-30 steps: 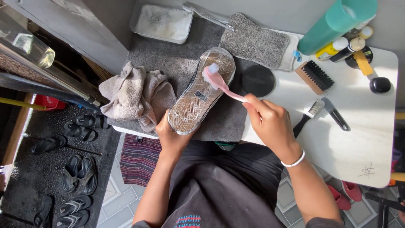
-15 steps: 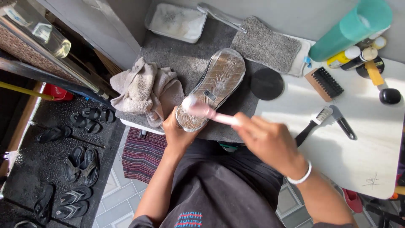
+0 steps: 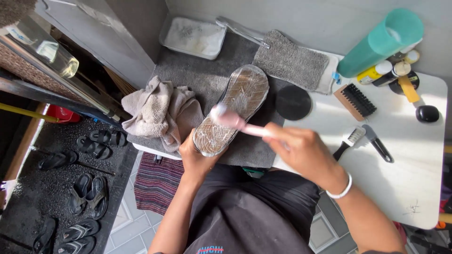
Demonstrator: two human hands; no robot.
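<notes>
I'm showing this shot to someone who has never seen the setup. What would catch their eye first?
First the shoe, sole up at the centre on a grey mat, held at its near end by the left hand while the right hand presses a pink brush onto the sole. Next, the tall teal bottle at the white table's far right corner, and the crumpled beige cloth left of the shoe.

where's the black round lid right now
In the head view the black round lid lies on the grey mat, just right of the upturned shoe sole, below the grey pad and left of the wooden brush.
</notes>
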